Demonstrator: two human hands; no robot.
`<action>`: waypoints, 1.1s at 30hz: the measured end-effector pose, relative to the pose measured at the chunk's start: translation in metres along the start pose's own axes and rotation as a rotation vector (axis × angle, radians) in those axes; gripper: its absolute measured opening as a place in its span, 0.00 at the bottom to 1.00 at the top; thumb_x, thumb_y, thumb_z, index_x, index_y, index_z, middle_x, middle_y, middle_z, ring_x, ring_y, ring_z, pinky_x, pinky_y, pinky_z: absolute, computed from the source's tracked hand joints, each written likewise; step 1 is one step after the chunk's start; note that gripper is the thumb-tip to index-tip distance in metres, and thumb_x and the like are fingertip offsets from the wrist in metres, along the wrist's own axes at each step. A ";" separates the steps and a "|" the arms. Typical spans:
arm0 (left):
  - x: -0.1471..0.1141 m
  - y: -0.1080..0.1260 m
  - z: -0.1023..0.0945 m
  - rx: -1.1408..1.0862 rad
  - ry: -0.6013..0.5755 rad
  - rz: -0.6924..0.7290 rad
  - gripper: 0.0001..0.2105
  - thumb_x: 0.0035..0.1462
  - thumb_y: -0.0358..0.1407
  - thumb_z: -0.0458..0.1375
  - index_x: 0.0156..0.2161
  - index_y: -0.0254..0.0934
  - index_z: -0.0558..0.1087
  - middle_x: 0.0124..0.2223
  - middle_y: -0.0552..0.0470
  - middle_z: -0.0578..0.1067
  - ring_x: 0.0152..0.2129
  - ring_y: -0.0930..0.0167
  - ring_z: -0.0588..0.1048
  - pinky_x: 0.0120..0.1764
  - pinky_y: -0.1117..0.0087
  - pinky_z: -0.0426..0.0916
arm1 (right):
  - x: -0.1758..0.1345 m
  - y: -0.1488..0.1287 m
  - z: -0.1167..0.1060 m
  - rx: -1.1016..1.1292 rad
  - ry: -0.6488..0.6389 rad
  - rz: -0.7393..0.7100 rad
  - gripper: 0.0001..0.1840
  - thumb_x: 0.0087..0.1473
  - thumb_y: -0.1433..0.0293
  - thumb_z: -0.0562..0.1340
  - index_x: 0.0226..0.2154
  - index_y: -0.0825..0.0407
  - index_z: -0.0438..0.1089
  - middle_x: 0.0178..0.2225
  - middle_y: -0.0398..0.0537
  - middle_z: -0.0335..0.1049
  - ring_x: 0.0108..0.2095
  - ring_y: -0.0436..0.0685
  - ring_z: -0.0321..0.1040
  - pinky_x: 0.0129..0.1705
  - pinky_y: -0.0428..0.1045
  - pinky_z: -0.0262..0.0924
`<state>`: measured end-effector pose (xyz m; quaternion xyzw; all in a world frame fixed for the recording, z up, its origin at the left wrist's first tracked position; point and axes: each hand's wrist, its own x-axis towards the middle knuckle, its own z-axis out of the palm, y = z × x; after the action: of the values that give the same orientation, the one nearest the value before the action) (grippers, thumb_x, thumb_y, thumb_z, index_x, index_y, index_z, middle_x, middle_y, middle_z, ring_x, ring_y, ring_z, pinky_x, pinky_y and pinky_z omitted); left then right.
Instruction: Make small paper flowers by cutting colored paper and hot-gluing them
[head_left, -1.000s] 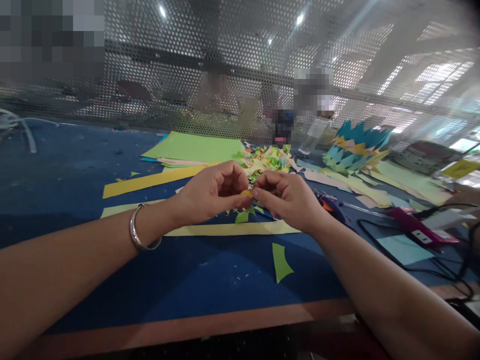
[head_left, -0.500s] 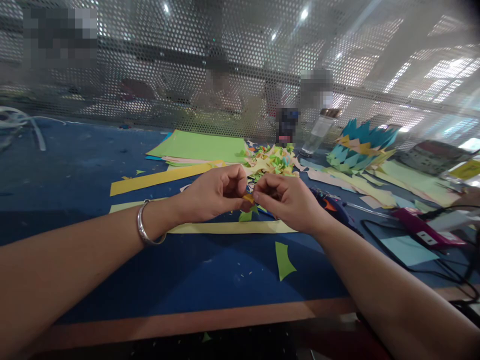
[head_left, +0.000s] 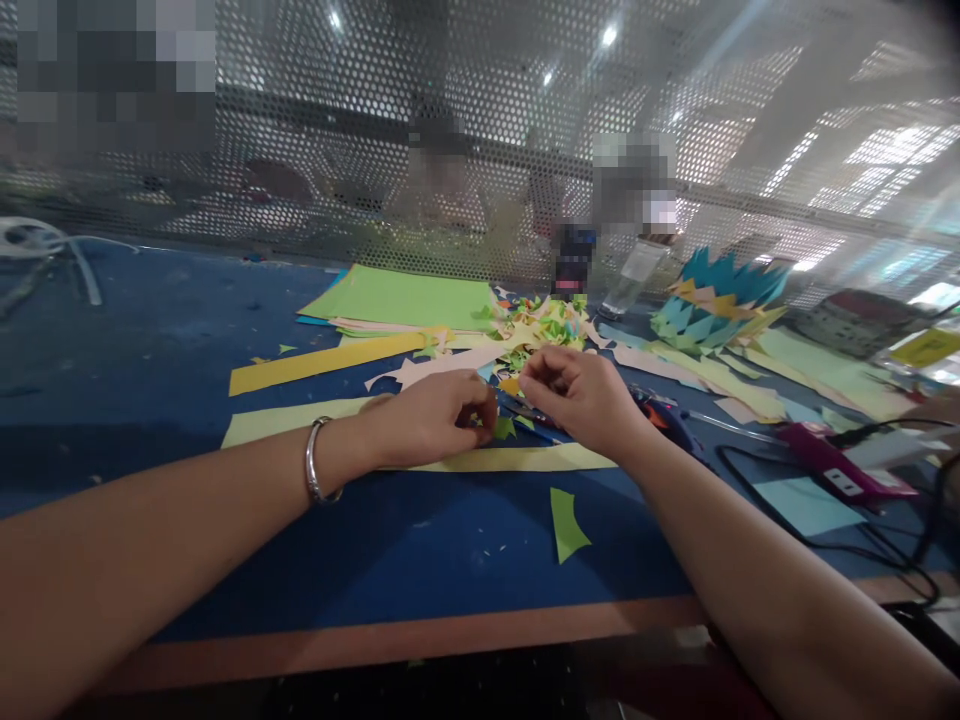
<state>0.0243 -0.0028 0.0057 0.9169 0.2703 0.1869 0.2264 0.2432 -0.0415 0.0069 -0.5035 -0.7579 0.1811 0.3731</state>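
Observation:
My right hand (head_left: 589, 400) is closed in a pinch above the paper scraps, with a small orange paper piece (head_left: 511, 385) at its fingertips. To its left, my left hand (head_left: 431, 420) has its fingers curled toward the thumb over a pale yellow paper strip (head_left: 517, 459); anything between those fingertips is too small to make out. A gap separates the two hands. Between and just beyond them lie a blue pen-like stick (head_left: 536, 432), a dark tool that looks like scissors (head_left: 525, 410) and a green scrap (head_left: 504, 428).
A heap of cut scraps (head_left: 551, 325) lies beyond my hands, beside stacked green sheets (head_left: 420, 298) and a yellow strip (head_left: 330, 362). At right are a blue paper crown (head_left: 724, 300), a glass bottle (head_left: 634, 275), a glue gun (head_left: 675, 425) and a purple power strip (head_left: 844, 465) with cables.
My hands have come apart from their shared pinch on the orange piece. The left has lowered slightly; the orange piece stays by my right fingertips.

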 end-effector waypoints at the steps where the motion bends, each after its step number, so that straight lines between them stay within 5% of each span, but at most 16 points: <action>1: 0.000 -0.001 0.000 -0.017 0.049 0.011 0.05 0.52 0.30 0.59 0.34 0.37 0.76 0.36 0.50 0.75 0.29 0.70 0.72 0.32 0.70 0.64 | 0.000 0.001 0.000 0.001 0.000 0.002 0.09 0.58 0.64 0.61 0.30 0.52 0.67 0.23 0.39 0.62 0.21 0.47 0.55 0.24 0.46 0.51; 8: -0.001 -0.003 0.001 -0.269 0.250 -0.072 0.02 0.55 0.33 0.60 0.34 0.37 0.72 0.29 0.55 0.75 0.26 0.73 0.73 0.33 0.71 0.66 | -0.003 -0.004 0.004 -0.019 0.037 -0.061 0.08 0.58 0.66 0.62 0.30 0.52 0.68 0.24 0.40 0.62 0.22 0.47 0.55 0.25 0.46 0.52; 21: 0.002 0.012 -0.001 -1.016 0.287 -0.199 0.13 0.50 0.32 0.68 0.39 0.36 0.69 0.30 0.55 0.76 0.27 0.74 0.78 0.35 0.70 0.74 | -0.008 -0.017 0.003 -0.108 0.101 -0.190 0.06 0.58 0.70 0.61 0.29 0.53 0.68 0.26 0.41 0.63 0.24 0.47 0.56 0.27 0.46 0.53; 33: 0.000 0.012 -0.001 -0.871 0.291 -0.296 0.11 0.50 0.28 0.65 0.37 0.37 0.68 0.29 0.57 0.71 0.23 0.76 0.71 0.26 0.74 0.69 | -0.006 -0.015 0.005 -0.149 0.030 -0.268 0.05 0.59 0.71 0.62 0.31 0.54 0.72 0.26 0.41 0.65 0.23 0.45 0.59 0.26 0.44 0.55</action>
<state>0.0291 -0.0118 0.0127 0.6529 0.3235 0.3747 0.5734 0.2311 -0.0525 0.0107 -0.4266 -0.8241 0.0653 0.3668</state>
